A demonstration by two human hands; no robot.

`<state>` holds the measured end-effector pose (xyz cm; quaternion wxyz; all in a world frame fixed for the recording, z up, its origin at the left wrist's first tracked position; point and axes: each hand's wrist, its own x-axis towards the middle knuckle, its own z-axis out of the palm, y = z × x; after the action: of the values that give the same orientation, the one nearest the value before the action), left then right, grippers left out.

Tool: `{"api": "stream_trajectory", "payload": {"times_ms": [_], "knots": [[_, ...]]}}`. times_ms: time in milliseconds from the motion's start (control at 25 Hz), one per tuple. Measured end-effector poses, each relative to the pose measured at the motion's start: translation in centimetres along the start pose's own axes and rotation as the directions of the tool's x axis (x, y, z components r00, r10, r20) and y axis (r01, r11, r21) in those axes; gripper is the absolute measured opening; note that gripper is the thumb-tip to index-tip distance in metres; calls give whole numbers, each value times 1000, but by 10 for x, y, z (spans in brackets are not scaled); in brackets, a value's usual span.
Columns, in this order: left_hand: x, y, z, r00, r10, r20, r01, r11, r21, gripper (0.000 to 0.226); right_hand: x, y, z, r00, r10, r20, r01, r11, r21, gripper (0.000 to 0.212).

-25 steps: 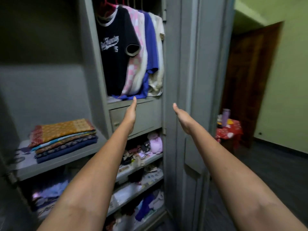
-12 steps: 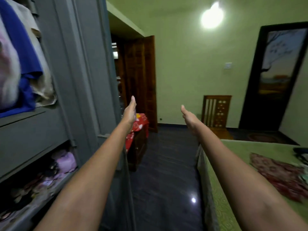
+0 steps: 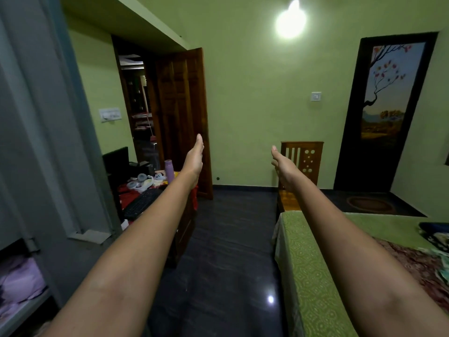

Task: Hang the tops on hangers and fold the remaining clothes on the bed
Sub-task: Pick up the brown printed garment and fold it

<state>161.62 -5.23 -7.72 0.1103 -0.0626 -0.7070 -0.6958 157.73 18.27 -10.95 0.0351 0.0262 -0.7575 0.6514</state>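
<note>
Now the remaining clothes [image 3: 418,266] are lying on the bed [image 3: 313,271] at the lower right, a dark patterned piece spreading over the green cover, with a darker bundle [image 3: 435,231] sitting just beyond it near the frame edge. Both arms are reaching forward over the dark floor [image 3: 226,239], well apart from the clothes. On the left hand [image 3: 194,159] the fingers are lying straight and together, holding nothing; the right hand [image 3: 283,164] is doing the same, edge-on to the camera. Beside the left arm a small surface [image 3: 136,190] under a red cloth is carrying a black keyboard [image 3: 141,203] and a lilac bottle [image 3: 169,170]. At the far left the grey wardrobe [image 3: 36,142] is showing a shelf with pale folded cloth. Beyond the hands a wooden chair [image 3: 303,159] is standing against the green wall, between an open wooden door [image 3: 184,113] and a dark painted door [image 3: 386,113].
</note>
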Motion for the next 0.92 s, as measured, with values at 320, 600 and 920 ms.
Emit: {"api": "stream_trajectory", "payload": {"times_ms": [320,600,920], "knots": [[160,-45,65,1000,-23,-6,23,1000,-21,60,191,6,-32,1000,4,24,-3,999,-47,79],[349,-94,76,1000,15,-23,-15,1000,-16,64,362,39,-46,999,6,-34,-8,998,-61,89],[593,-120,121,996,10,86,-11,1000,13,77,556,28,-89,984,-47,-170,36,997,-70,76]]}}
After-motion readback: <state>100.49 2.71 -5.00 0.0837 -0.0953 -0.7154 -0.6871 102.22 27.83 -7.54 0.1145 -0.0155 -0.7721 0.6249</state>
